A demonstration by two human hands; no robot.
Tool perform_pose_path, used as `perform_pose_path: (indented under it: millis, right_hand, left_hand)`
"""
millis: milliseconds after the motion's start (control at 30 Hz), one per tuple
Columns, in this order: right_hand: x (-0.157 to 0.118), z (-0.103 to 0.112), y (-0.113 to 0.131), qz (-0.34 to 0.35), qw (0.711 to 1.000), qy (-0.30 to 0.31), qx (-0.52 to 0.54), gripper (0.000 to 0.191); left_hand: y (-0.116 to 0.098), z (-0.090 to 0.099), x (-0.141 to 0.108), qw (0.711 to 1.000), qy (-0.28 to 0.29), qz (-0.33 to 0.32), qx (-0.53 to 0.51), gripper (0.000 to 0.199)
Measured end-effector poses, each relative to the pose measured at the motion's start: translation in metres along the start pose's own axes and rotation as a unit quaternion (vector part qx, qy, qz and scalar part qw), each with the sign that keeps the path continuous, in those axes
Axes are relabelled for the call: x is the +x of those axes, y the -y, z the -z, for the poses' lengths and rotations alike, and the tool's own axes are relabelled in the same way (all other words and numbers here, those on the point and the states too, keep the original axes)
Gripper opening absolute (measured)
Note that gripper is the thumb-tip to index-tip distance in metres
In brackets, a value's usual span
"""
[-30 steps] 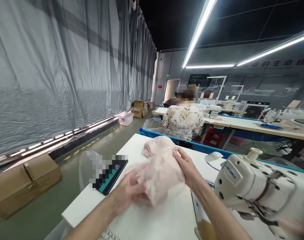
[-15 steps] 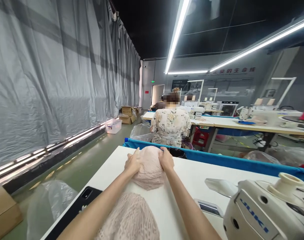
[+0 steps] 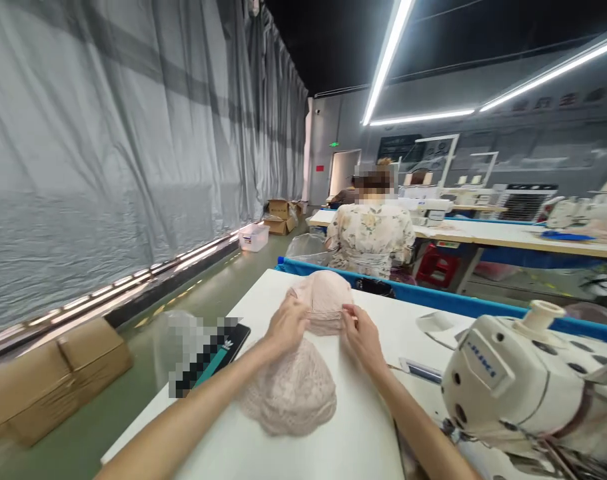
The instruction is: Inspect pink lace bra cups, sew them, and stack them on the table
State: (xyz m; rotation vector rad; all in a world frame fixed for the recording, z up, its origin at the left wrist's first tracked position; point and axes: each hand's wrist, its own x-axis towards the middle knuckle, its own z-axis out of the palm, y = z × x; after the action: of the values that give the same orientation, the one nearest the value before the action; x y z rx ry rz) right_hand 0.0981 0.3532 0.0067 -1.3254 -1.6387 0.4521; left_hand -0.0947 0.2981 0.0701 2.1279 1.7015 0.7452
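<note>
A domed stack of pale pink bra cups (image 3: 326, 293) lies at the far end of the white table (image 3: 353, 427), its layered edges facing me. My left hand (image 3: 289, 327) is closed on the near left edge of this stack. At the near right edge, my right hand (image 3: 362, 332) pinches the layers between thumb and fingers. Closer to me rests a second domed stack, of beige-pink lace cups (image 3: 296, 393) with scalloped edges, partly behind my left forearm.
A white sewing machine (image 3: 513, 380) stands at the right. A phone (image 3: 233, 347) lies at the table's left edge. Blue cloth (image 3: 433, 298) hangs along the far edge. Beyond it sits a person in a floral top (image 3: 370, 233). Cardboard boxes (image 3: 58, 373) stand on the floor, left.
My hands have come back from the sides of the far stack to its near edge. The view has turned left, showing more of the floor boxes and the whole near stack.
</note>
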Motion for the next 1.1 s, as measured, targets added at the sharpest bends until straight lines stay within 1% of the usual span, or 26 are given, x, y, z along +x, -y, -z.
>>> perform_pose_path:
  millis: [67, 133, 200, 267, 333, 367, 433, 467, 567, 633, 733, 833, 933, 1000, 1100]
  right_hand:
    - [-0.028, 0.007, 0.006, 0.044, 0.997, 0.057, 0.007, 0.025]
    - [-0.055, 0.017, 0.012, 0.083, 0.991, 0.104, 0.004, 0.024]
    - [-0.076, 0.029, 0.021, 0.127, 0.979, 0.157, -0.002, 0.019]
    - [-0.092, 0.04, 0.029, 0.166, 0.965, 0.205, -0.008, 0.024]
    - [-0.101, 0.047, 0.036, 0.189, 0.953, 0.238, -0.012, 0.033]
    - [-0.104, 0.049, 0.039, 0.194, 0.949, 0.249, -0.014, 0.034]
    - [-0.107, 0.05, 0.042, 0.194, 0.945, 0.263, -0.021, 0.03]
    - [-0.108, 0.05, 0.043, 0.192, 0.945, 0.264, -0.026, 0.026]
    - [-0.108, 0.046, 0.041, 0.184, 0.948, 0.256, -0.046, 0.019]
    - [-0.108, 0.044, 0.039, 0.184, 0.948, 0.251, -0.057, 0.019]
    - [-0.11, 0.045, 0.037, 0.198, 0.943, 0.259, -0.07, 0.017]
    - [-0.113, 0.046, 0.036, 0.217, 0.934, 0.271, -0.085, 0.012]
    - [-0.115, 0.044, 0.037, 0.232, 0.931, 0.261, -0.105, 0.011]
    - [-0.116, 0.042, 0.038, 0.242, 0.93, 0.254, -0.112, 0.015]
    - [-0.115, 0.04, 0.039, 0.25, 0.927, 0.257, -0.107, 0.023]
  left_hand:
    - [-0.006, 0.0, -0.034, 0.997, 0.052, -0.048, -0.004, 0.029]
    - [-0.012, -0.001, -0.064, 0.992, 0.093, -0.081, -0.007, 0.021]
    - [-0.014, -0.002, -0.084, 0.989, 0.107, -0.103, -0.013, 0.021]
    - [-0.015, -0.002, -0.094, 0.988, 0.105, -0.115, -0.021, 0.023]
    - [-0.014, -0.003, -0.098, 0.987, 0.104, -0.122, -0.028, 0.024]
    - [-0.014, -0.003, -0.099, 0.986, 0.107, -0.126, -0.029, 0.025]
    - [-0.016, -0.006, -0.1, 0.985, 0.111, -0.131, -0.021, 0.031]
    - [-0.017, -0.008, -0.101, 0.986, 0.109, -0.13, -0.011, 0.031]
    - [-0.021, -0.015, -0.106, 0.989, 0.084, -0.114, 0.032, 0.016]
    - [-0.023, -0.02, -0.11, 0.99, 0.076, -0.105, 0.054, 0.02]
    - [-0.024, -0.024, -0.111, 0.989, 0.083, -0.1, 0.066, 0.021]
    - [-0.021, -0.023, -0.108, 0.991, 0.083, -0.091, 0.058, 0.019]
    - [-0.017, -0.019, -0.102, 0.993, 0.084, -0.081, 0.03, 0.017]
    - [-0.016, -0.016, -0.101, 0.993, 0.084, -0.078, 0.01, 0.017]
    - [-0.019, -0.012, -0.106, 0.993, 0.081, -0.082, -0.006, 0.017]
